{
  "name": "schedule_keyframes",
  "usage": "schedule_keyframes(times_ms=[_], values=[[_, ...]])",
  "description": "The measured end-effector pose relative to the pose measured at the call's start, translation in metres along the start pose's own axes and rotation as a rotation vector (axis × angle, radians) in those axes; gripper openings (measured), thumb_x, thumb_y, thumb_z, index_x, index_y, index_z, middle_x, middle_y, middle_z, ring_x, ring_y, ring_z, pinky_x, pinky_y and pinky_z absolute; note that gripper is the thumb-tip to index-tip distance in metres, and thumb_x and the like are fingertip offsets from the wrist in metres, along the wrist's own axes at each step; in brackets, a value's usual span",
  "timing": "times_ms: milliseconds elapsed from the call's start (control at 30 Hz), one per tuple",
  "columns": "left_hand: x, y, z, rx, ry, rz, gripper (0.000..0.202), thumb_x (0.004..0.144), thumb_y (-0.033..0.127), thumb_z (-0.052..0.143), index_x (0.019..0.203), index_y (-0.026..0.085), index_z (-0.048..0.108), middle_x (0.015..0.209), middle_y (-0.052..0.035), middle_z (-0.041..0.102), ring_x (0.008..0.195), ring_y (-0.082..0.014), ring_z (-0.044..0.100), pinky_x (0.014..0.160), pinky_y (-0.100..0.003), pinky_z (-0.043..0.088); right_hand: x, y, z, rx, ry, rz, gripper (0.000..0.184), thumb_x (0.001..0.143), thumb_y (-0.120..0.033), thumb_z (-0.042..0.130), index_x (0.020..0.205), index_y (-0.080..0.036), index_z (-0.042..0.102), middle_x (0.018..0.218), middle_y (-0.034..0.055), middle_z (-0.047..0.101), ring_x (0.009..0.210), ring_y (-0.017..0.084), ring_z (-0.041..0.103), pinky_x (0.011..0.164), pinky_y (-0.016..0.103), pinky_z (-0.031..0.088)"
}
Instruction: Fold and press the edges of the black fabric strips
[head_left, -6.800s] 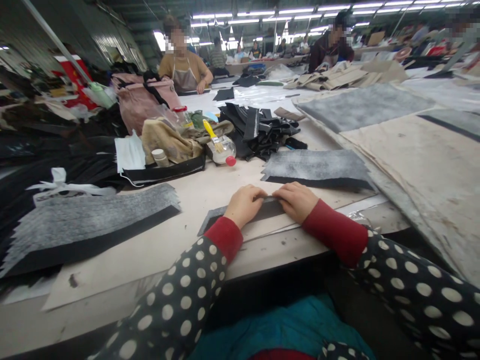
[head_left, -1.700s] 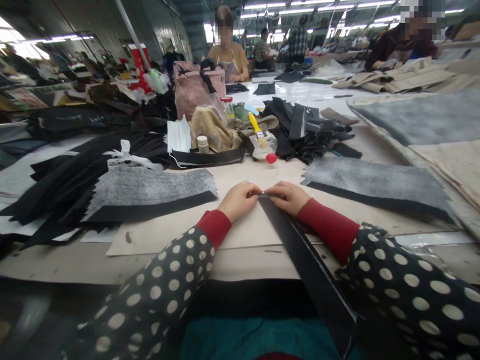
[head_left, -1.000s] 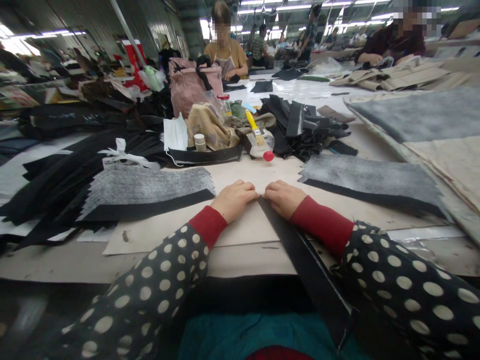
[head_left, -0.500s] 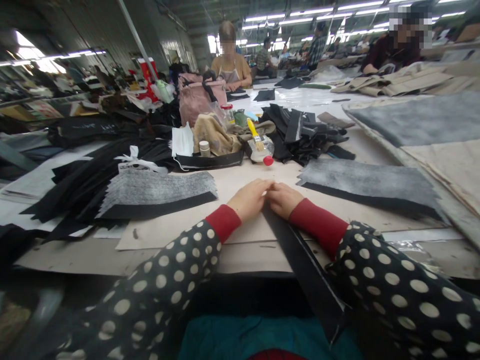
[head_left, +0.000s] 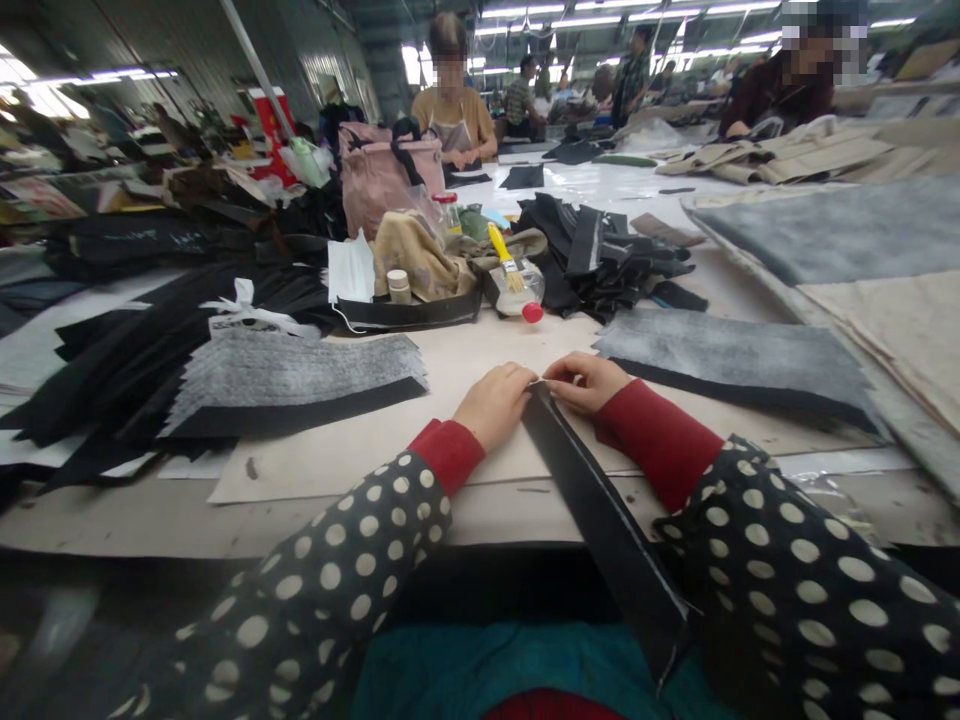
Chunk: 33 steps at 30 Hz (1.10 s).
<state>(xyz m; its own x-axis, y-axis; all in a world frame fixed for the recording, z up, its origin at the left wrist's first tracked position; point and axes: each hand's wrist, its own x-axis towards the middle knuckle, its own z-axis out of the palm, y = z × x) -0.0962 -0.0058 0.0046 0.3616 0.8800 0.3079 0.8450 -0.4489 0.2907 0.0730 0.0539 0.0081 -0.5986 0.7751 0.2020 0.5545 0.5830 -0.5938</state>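
A long black fabric strip [head_left: 592, 510] runs from the table's middle down over the near edge toward my lap. My left hand [head_left: 495, 402] rests curled on the strip's far end, fingers pressed against it. My right hand [head_left: 585, 380] pinches the same end from the right side. Both hands meet at the strip's tip on a sheet of beige card [head_left: 390, 440]. Both arms wear dotted sleeves with red cuffs.
Grey-and-black felt pieces lie left [head_left: 292, 375] and right [head_left: 735, 360]. Behind stand a glue bottle with a yellow brush [head_left: 514, 285], a small jar [head_left: 399, 285], black fabric scraps [head_left: 600, 255] and a pink bag [head_left: 382, 180]. Other people work at far tables.
The strip, earlier lying crosswise under my hands, now points away from me and hangs over the table edge. My hands have parted slightly at its tip in the last half second.
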Motion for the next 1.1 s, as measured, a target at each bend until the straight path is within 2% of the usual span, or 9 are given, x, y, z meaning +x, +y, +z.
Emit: schedule_keyframes(times_ms=[167,367,567,667,833,967,1100], values=[[0.001,0.0,0.0,0.008,-0.014,0.008,0.019,0.08,0.013,0.043,0.094,0.016,0.055,0.093,-0.0046,0.056,0.09,-0.0159,0.05,0.084,-0.029,0.041,0.0,0.001,0.0,-0.059,-0.015,-0.056,0.017,0.068,-0.021,0.051,0.079,-0.014,0.062,0.072,0.0029,0.057,0.062,0.011,0.052,0.055,0.022,0.041],[0.001,0.002,-0.002,0.059,-0.042,0.038,0.022,0.081,0.012,0.039,0.093,0.016,0.057,0.093,-0.0047,0.056,0.089,-0.0158,0.05,0.083,-0.029,0.041,0.001,0.008,0.001,-0.153,0.0,-0.209,0.017,0.068,-0.016,0.049,0.078,-0.016,0.063,0.075,0.0024,0.055,0.059,0.009,0.05,0.06,0.023,0.042],[-0.001,0.004,-0.002,0.134,-0.097,0.087,0.025,0.08,0.008,0.036,0.091,0.016,0.057,0.09,-0.0057,0.055,0.087,-0.0173,0.048,0.08,-0.031,0.042,-0.001,0.002,-0.002,-0.355,-0.076,-0.33,0.023,0.07,-0.014,0.045,0.082,-0.017,0.064,0.079,0.0049,0.054,0.072,0.014,0.051,0.071,0.026,0.041],[-0.001,0.006,-0.004,0.187,-0.13,0.102,0.023,0.08,0.008,0.036,0.086,0.015,0.057,0.086,-0.0059,0.053,0.083,-0.0179,0.047,0.078,-0.031,0.042,-0.003,-0.007,-0.002,-0.483,-0.111,-0.336,0.021,0.071,-0.013,0.045,0.082,-0.017,0.063,0.083,0.0063,0.055,0.079,0.017,0.049,0.075,0.028,0.04],[0.005,0.008,-0.012,0.231,-0.182,0.121,0.021,0.077,0.007,0.037,0.08,0.014,0.056,0.084,-0.0064,0.052,0.08,-0.0178,0.048,0.074,-0.03,0.043,-0.005,-0.023,0.005,-0.668,-0.157,-0.269,0.02,0.076,-0.01,0.043,0.074,-0.015,0.062,0.084,0.0108,0.057,0.079,0.02,0.048,0.069,0.03,0.039],[0.009,0.003,-0.015,0.125,-0.198,0.149,0.018,0.081,0.019,0.041,0.079,0.014,0.058,0.082,-0.0061,0.053,0.08,-0.0177,0.049,0.076,-0.031,0.042,-0.004,-0.015,0.008,-0.549,-0.107,-0.263,0.019,0.074,-0.01,0.044,0.073,-0.015,0.062,0.083,0.0099,0.057,0.08,0.019,0.049,0.072,0.03,0.04],[0.007,-0.004,-0.006,-0.02,-0.069,0.09,0.017,0.08,0.027,0.048,0.089,0.016,0.057,0.09,-0.0056,0.054,0.087,-0.0176,0.048,0.081,-0.032,0.04,-0.005,0.005,0.004,-0.243,0.066,-0.086,0.024,0.071,-0.012,0.044,0.085,-0.017,0.063,0.082,0.0047,0.058,0.071,0.013,0.052,0.069,0.027,0.043]])
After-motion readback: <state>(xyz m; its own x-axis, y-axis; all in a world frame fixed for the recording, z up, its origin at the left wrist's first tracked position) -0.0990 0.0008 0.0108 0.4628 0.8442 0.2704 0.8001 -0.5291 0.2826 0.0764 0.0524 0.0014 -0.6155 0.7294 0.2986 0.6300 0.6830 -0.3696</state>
